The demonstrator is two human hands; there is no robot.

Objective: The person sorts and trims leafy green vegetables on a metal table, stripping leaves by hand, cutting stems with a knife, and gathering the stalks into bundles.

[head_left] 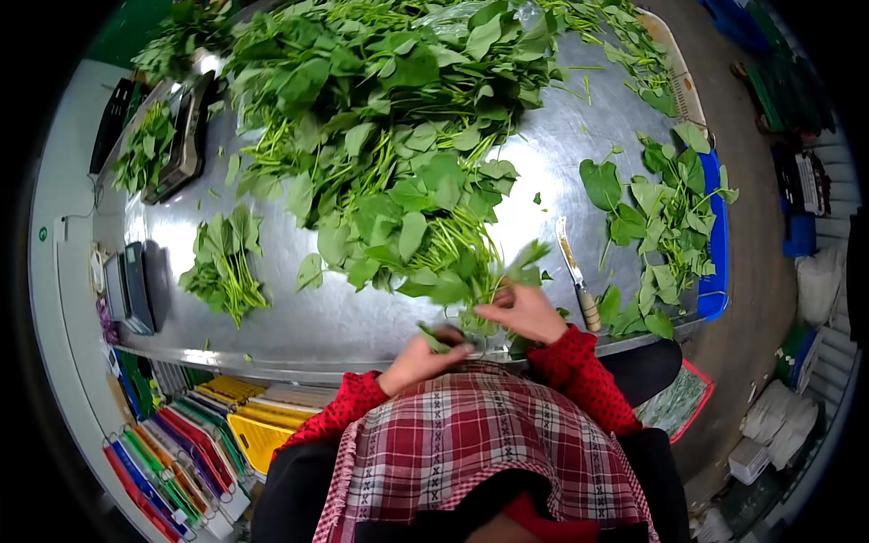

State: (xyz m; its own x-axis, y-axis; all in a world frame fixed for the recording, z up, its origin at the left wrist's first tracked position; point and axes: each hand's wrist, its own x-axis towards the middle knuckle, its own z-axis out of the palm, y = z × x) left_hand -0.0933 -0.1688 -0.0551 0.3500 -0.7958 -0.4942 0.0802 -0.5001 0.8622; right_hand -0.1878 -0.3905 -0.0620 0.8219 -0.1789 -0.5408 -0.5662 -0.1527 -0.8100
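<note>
At the table's near edge, my left hand [424,360] is closed around a green leaf [433,338], its fingertips slightly blurred. A little higher and to the right, my right hand [527,313] pinches a leafy green stem [525,264] that is smeared by motion. Just beyond both hands lies a bunch of leafy greens [453,244], its pale cut stems towards me. A knife [579,276] with a light handle rests on the metal table [353,321], to the right of my right hand.
A large heap of greens [380,81] covers the far table. One small bunch [226,262] lies at left, near a scale [181,145] bearing another. Loose greens [665,226] lie at right by a blue tray [715,244]. Coloured folders [172,443] stand below left.
</note>
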